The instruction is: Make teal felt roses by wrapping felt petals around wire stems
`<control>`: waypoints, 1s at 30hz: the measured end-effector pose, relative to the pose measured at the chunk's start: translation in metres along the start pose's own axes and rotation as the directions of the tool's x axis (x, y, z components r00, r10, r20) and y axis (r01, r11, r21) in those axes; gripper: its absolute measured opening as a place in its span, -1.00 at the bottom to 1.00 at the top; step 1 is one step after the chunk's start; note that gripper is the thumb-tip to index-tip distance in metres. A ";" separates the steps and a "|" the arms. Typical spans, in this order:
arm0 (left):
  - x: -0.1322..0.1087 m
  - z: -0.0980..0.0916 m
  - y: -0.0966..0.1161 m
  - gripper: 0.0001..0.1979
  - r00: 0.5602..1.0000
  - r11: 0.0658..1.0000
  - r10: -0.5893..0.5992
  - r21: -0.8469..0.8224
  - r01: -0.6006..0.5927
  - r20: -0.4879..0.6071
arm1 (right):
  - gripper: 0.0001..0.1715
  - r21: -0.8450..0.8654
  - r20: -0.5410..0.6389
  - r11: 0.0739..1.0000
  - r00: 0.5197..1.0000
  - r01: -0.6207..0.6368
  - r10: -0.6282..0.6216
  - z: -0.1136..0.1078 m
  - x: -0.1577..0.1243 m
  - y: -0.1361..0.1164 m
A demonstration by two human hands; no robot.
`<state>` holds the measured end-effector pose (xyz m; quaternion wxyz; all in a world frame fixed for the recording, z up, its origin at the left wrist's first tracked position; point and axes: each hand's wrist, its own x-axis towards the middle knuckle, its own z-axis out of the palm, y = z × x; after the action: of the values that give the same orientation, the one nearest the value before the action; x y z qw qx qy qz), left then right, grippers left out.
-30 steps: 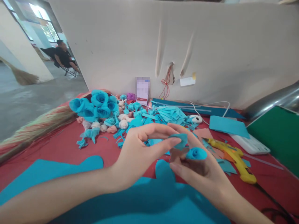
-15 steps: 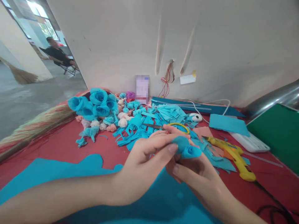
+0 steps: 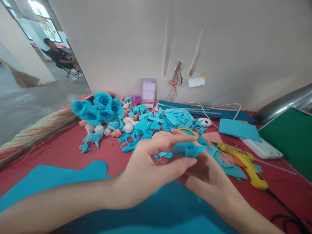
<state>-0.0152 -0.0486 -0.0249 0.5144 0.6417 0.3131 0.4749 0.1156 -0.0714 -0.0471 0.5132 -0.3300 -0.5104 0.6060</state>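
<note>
A small blue paper rose [image 3: 191, 149], its petals rolled into a spiral, is held between both hands above the table. My left hand [image 3: 156, 162] closes on its near side, with the thumb below the petals and the fingers stretched above them. Under and behind it, my right hand [image 3: 207, 175] is curled round the flower's base; its fingertips are largely hidden by my left hand. Yellow-handled scissors [image 3: 188, 130] lie just beyond my hands. Below my forearms is a large sheet of blue paper [image 3: 80, 174].
Finished blue roses [image 3: 102, 107] stand in a bunch at the back left, near small pink and white flowers [image 3: 128, 127]. Cut blue strips [image 3: 176, 118] are heaped mid-table. A yellow glue gun [image 3: 246, 162] with a black cord lies at right. A person [image 3: 59, 57] sits far left.
The rose has tipped and shifted slightly left in my hands. My left thumb has moved right, under the petals, and my right thumb has slipped behind my left hand.
</note>
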 end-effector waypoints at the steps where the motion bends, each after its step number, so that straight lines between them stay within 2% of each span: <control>1: 0.001 -0.002 0.001 -0.80 1.000 1.000 0.007 -0.016 -0.007 -0.027 | -0.44 -0.055 -0.009 0.998 1.000 0.017 -0.018 0.000 0.001 -0.003; 4: 0.004 -0.007 0.003 -0.82 0.997 0.997 0.004 -0.083 -0.011 -0.082 | -0.82 -0.286 -0.021 0.952 0.993 0.107 -0.119 0.000 0.002 -0.012; 6: 0.005 -0.008 0.004 -0.82 0.996 0.990 -0.011 -0.139 0.000 -0.083 | -0.90 -0.408 -0.026 0.902 0.986 0.141 -0.166 0.000 0.002 -0.016; 10: 0.004 -0.007 0.004 -0.83 0.999 0.980 -0.017 -0.196 0.011 -0.030 | -0.89 -0.488 -0.059 0.854 0.969 0.182 -0.240 0.001 0.001 -0.017; 14: 0.003 -0.005 0.004 -0.85 0.999 0.993 0.006 -0.117 -0.011 -0.047 | -0.75 -0.500 -0.046 0.837 0.958 0.224 -0.284 0.002 0.000 -0.017; 17: 0.003 -0.005 0.005 -0.86 1.000 0.991 -0.020 -0.136 0.017 -0.022 | -0.71 -0.529 -0.020 0.811 0.951 0.251 -0.307 0.001 0.000 -0.018; 20: 0.003 -0.004 0.005 -0.82 0.999 0.985 -0.041 -0.168 0.040 -0.003 | -0.72 -0.552 0.004 0.794 0.954 0.253 -0.301 0.000 0.001 -0.019; 26: 0.002 -0.005 0.005 -0.89 0.999 0.988 -0.032 -0.148 0.037 0.033 | -0.76 -0.549 0.025 0.800 0.961 0.244 -0.277 0.001 0.000 -0.018; 30: 0.001 -0.006 0.005 -0.84 0.998 0.990 -0.043 -0.135 0.050 0.054 | -0.74 -0.529 0.030 0.817 0.968 0.227 -0.250 0.000 0.000 -0.017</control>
<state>-0.0205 -0.0472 -0.0197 0.5758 0.6097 0.2813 0.4665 0.1199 -0.0719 -0.0305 0.4846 -0.4043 -0.6838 0.3662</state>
